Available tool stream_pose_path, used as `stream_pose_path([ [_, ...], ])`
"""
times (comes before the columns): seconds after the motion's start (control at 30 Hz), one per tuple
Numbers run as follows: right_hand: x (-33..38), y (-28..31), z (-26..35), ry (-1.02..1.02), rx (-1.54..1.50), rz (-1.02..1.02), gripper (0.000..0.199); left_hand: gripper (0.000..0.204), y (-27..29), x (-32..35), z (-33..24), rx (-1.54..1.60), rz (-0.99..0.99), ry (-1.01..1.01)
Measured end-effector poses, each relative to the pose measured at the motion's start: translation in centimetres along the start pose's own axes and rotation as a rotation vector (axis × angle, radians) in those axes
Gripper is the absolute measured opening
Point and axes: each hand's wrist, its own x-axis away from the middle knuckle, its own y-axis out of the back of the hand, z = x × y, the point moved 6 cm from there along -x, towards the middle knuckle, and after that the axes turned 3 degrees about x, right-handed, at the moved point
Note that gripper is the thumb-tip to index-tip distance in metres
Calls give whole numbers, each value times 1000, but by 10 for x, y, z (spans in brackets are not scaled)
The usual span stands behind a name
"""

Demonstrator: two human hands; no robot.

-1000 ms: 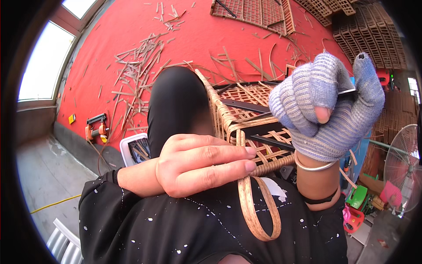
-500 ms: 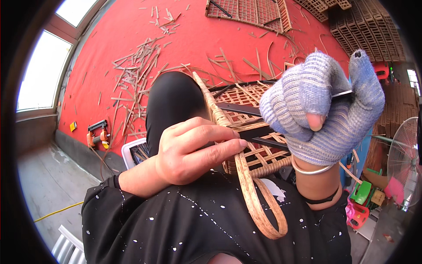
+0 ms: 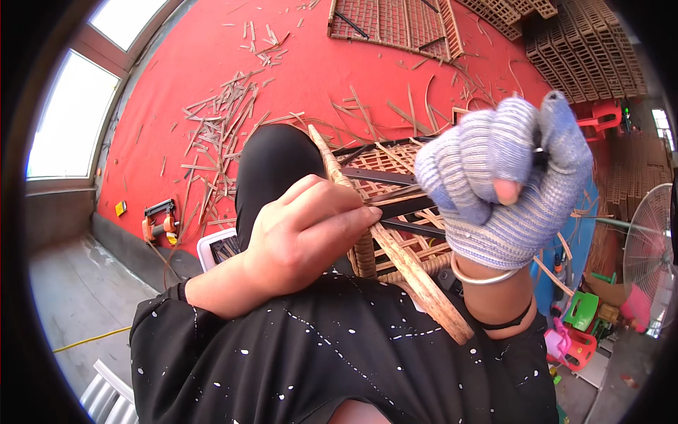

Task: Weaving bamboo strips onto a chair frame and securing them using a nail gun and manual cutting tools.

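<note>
My bare left hand (image 3: 300, 230) is closed, thumb and forefinger pinching a flat tan rattan strip (image 3: 424, 286) at the rim of a woven panel. The strip's loop hangs over my lap toward the lower right. The woven rattan panel (image 3: 364, 254), with black metal bars (image 3: 406, 207) across it, leans on my lap beside my knee. My right hand (image 3: 501, 184), in a striped blue-and-white knit glove with a bare fingertip, is closed above the panel's right part. A thin metal tool (image 3: 540, 157) shows only as a dark bit between thumb and fingers; the rest is hidden.
Loose strip offcuts (image 3: 222, 120) litter the red floor covering (image 3: 162, 92). Another woven panel (image 3: 392, 28) lies ahead; stacked panels (image 3: 586, 53) stand far right. A nail gun (image 3: 161, 220) and a white bin (image 3: 215, 247) are at left. A fan (image 3: 650, 261) stands at right.
The strip's hanging loop has drawn in and swung to the right, now lying flatter. My right hand has shifted slightly left and down, and its tool's shiny shaft is less visible.
</note>
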Motion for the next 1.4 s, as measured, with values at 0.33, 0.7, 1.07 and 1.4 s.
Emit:
stream_pose_path([
  [0.33, 35, -52, 49, 448, 1594, 279, 16, 28, 1, 4, 12, 140, -94, 113],
  [0.7, 41, -26, -17, -15, 1617, 391, 30, 58, -10, 39, 37, 312, -101, 186],
  [1.07, 34, -19, -31, -22, 1658, 383, 24, 53, -22, 42, 47, 446, -54, 227],
  [1.4, 30, -28, -29, -23, 1782, 461, 21, 51, -20, 34, 48, 526, 19, 196],
])
